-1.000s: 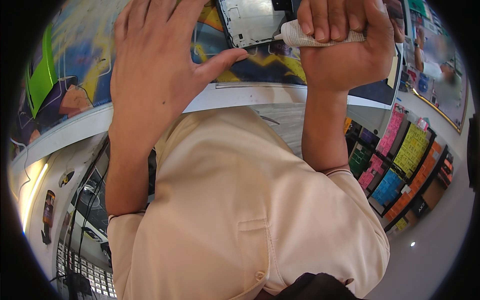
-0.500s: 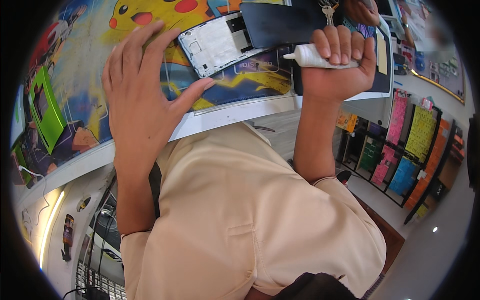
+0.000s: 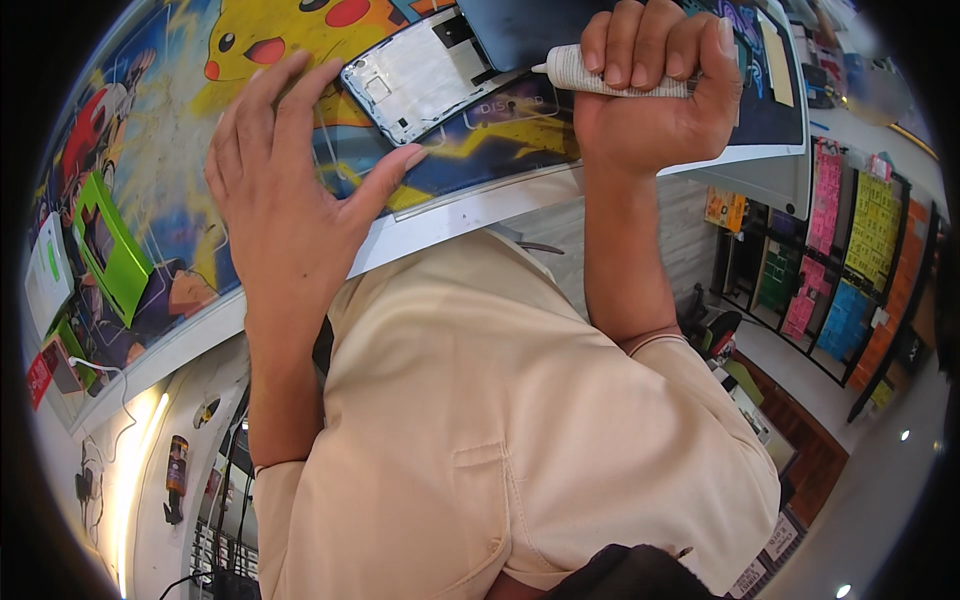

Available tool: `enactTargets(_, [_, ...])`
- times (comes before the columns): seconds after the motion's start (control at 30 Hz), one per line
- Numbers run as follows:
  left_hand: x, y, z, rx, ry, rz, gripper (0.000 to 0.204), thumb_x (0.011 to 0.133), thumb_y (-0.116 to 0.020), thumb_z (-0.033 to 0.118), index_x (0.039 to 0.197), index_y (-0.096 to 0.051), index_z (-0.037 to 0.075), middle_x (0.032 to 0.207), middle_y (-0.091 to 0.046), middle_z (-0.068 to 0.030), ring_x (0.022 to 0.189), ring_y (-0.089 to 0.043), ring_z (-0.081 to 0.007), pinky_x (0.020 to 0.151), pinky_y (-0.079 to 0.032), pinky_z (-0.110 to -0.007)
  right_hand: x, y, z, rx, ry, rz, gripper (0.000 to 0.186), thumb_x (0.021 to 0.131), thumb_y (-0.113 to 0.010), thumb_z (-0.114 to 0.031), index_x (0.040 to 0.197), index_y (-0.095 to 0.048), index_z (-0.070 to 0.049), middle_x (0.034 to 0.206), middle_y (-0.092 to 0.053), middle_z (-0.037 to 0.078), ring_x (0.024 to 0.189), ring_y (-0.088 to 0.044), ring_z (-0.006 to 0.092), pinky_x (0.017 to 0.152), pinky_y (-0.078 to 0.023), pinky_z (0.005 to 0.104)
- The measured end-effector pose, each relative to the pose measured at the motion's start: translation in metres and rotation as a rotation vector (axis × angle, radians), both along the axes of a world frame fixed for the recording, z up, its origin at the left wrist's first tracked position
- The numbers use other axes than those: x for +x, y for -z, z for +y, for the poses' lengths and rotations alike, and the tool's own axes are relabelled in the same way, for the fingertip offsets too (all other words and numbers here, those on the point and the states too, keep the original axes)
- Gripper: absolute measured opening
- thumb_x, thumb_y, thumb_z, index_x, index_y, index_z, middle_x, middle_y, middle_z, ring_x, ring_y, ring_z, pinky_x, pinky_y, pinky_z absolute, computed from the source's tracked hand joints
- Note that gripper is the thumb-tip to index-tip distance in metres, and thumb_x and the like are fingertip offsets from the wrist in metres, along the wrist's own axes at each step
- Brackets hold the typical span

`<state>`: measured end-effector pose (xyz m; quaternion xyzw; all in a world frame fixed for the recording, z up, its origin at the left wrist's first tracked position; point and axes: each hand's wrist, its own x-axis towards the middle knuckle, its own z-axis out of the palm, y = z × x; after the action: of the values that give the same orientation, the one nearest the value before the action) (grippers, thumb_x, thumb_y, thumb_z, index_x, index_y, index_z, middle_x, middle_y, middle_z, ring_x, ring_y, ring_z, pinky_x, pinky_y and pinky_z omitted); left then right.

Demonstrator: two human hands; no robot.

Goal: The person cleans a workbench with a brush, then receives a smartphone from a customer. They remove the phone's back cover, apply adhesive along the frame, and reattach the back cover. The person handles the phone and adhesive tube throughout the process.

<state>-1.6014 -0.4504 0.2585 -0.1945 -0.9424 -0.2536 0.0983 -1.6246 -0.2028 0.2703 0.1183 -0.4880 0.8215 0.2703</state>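
Note:
A phone frame (image 3: 410,85) with a bare silvery inner face lies on the colourful printed mat (image 3: 290,110). My left hand (image 3: 290,190) rests around its left end, fingers spread, index fingertip and thumb beside its corners; whether they touch it I cannot tell. In my right fist (image 3: 655,110) is a white glue tube (image 3: 572,72), lying sideways with its thin nozzle pointing left near the frame's right-hand edge. A flat dark panel (image 3: 510,30), like a phone screen, lies against the frame's far right end, partly hidden behind my right hand.
A bright green frame-like piece (image 3: 115,250) and a white box-shaped thing (image 3: 48,275) are at the far left. The table's white front edge (image 3: 465,215) runs before my body. Shelves with coloured tags (image 3: 825,270) stand off to the right.
My right hand has moved left and away from me with the tube, bringing the nozzle closer to the phone frame. My left hand keeps its place by the frame. The whole view has shifted slightly.

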Motion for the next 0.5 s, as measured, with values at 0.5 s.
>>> enactTargets(0.5, [-0.001,0.004,-0.003,0.034,0.005,0.033,0.071,0.078,-0.086,0.046,0.139,-0.061,0.018,0.147,-0.056,-0.004,0.137,-0.048,-0.0303,0.115,-0.033,-0.048,-0.005,-0.006,-0.043,-0.539,-0.301,0.194,0.04,0.108,-0.045,-0.028,0.071,-0.041,-0.013,0.059,-0.039,0.001,0.048,-0.034,0.0116,0.049,-0.036,0.0261])
